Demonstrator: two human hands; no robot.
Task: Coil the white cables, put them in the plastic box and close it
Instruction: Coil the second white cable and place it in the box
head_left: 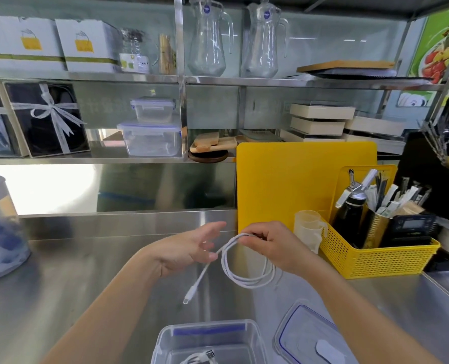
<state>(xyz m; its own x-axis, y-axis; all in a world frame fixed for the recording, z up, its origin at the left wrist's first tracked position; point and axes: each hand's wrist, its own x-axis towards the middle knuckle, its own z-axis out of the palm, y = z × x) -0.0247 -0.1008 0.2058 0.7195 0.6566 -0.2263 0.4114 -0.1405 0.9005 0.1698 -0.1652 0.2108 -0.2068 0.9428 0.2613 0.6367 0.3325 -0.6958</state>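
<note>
A white cable (247,279) hangs in several loops above the steel counter. My right hand (273,245) pinches the top of the coil. The loose end with its plug (189,298) dangles down to the left, passing by the fingers of my left hand (189,248), which is spread and relaxed beside the cable. A clear plastic box (165,337) stands open at the near edge, with another white cable (202,358) lying inside. Its blue-rimmed lid (304,334) lies flat to the right of the box.
A yellow basket (381,258) with a black bottle, utensils and a measuring cup stands at the right, in front of a yellow cutting board (283,185). A large clear tub (0,232) sits at the far left. Shelves with boxes and pitchers rise behind the counter.
</note>
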